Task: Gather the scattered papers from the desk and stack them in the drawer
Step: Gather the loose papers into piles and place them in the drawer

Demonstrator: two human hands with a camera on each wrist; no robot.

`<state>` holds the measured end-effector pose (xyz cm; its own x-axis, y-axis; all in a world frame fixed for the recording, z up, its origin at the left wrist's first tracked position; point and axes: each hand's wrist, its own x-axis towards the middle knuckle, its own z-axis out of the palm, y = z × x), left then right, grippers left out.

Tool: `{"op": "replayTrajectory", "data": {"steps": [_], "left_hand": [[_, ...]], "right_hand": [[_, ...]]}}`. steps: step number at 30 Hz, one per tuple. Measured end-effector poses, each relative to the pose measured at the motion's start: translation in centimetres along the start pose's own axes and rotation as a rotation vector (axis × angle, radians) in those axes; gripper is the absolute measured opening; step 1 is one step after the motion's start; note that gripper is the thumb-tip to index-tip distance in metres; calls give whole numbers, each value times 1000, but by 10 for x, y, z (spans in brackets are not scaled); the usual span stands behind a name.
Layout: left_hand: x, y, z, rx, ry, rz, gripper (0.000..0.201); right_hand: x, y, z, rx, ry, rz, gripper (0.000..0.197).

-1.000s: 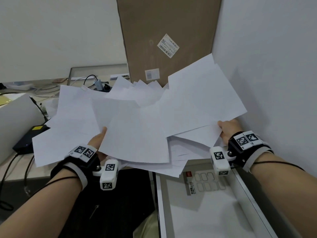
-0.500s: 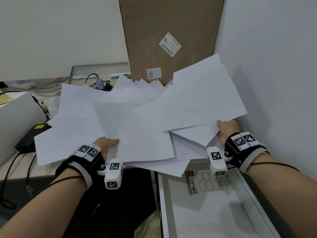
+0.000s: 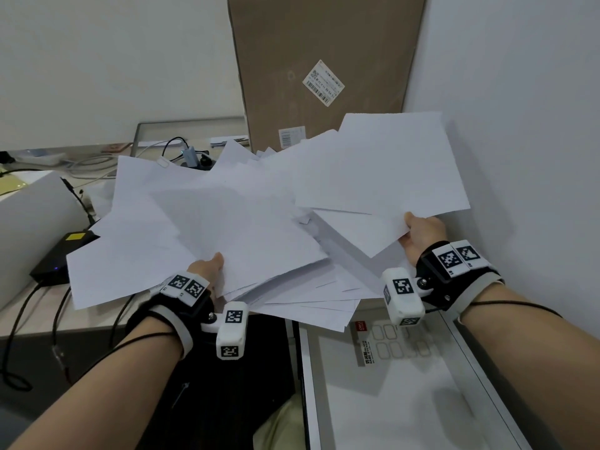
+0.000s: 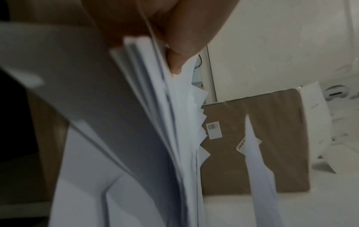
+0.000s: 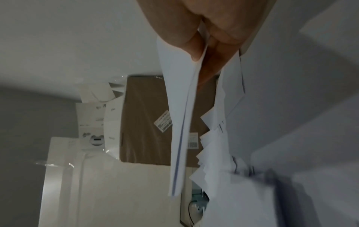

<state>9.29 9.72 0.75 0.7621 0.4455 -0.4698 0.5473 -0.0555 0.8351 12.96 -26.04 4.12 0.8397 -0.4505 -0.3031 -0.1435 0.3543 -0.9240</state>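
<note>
A wide, untidy fan of white papers (image 3: 246, 228) is lifted in the air between both hands, above the desk's front edge. My left hand (image 3: 207, 267) grips the near left edge of the papers, thumb on top; in the left wrist view the sheet edges (image 4: 155, 107) are pinched under the thumb. My right hand (image 3: 418, 232) pinches the near right corner of the papers (image 5: 186, 107) between thumb and fingers. Below and to the right, the open white drawer (image 3: 308, 384) holds a sticker sheet (image 3: 389, 345) at its far end.
A tall brown cardboard box (image 3: 324, 60) leans on the wall behind the papers. A black device (image 3: 61, 254) with cables and a white box (image 3: 29, 228) sit on the desk at left. The white wall (image 3: 519, 125) stands close on the right.
Both hands have drawn closer together, bunching the papers. The left hand shifted right along the near edge, and the right sheets tipped more level.
</note>
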Motion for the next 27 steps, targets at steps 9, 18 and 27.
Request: {"op": "replayTrajectory", "data": {"steps": [9, 18, 27], "left_hand": [[-11, 11, 25, -298, -420, -29, 51], [-5, 3, 32, -83, -347, 22, 38], [3, 0, 23, -169, -282, 46, 25]], "right_hand": [[-12, 53, 26, -351, -112, 31, 31], [6, 55, 14, -493, -139, 30, 11], [18, 13, -14, -556, -14, -77, 18]]}}
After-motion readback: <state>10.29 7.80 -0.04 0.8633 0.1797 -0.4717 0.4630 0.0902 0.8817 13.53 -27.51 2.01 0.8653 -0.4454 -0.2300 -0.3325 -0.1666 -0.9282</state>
